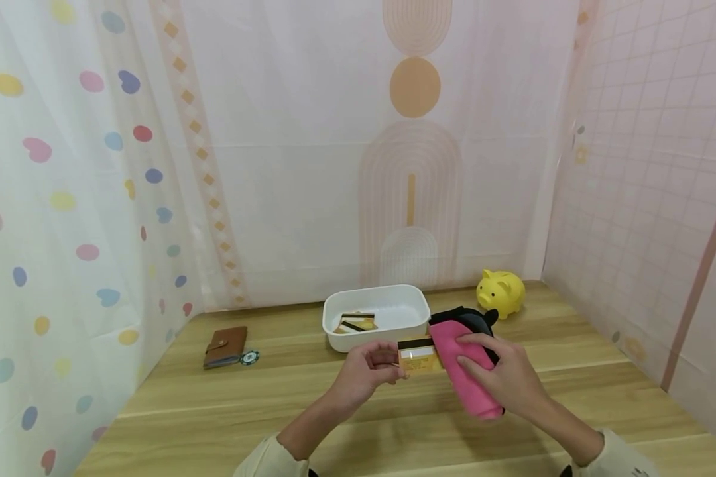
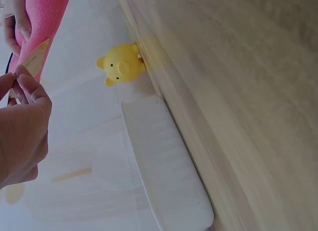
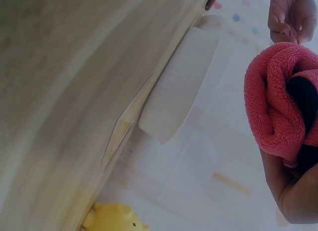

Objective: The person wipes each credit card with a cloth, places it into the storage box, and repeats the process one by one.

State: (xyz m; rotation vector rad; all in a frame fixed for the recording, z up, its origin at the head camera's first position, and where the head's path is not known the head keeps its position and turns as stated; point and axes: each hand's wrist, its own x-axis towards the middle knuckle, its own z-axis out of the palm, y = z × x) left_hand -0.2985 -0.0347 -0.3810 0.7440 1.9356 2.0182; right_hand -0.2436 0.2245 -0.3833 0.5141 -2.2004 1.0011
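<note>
In the head view my left hand [image 1: 366, 372] pinches a yellow bank card [image 1: 416, 358] with a black stripe and a white strip. The card's right end meets the edge of a pink fleecy cloth [image 1: 462, 368]. My right hand [image 1: 510, 372] grips this cloth, its thumb and fingers on the pink face. A black part [image 1: 462, 315] shows along the cloth's top and right side. From the right wrist, the pink fleece [image 3: 273, 107] looks rolled around the black part. Whether the card's far end lies behind the cloth is hidden.
A white tub [image 1: 394, 338] behind the hands holds several similar cards [image 1: 358, 322]. A yellow piggy bank [image 1: 501, 291] stands at the back right. To the left lie a brown wallet [image 1: 227, 346] and a poker chip [image 1: 250, 358]. Curtains [image 1: 310, 165] hang around the wooden table [image 1: 215, 411].
</note>
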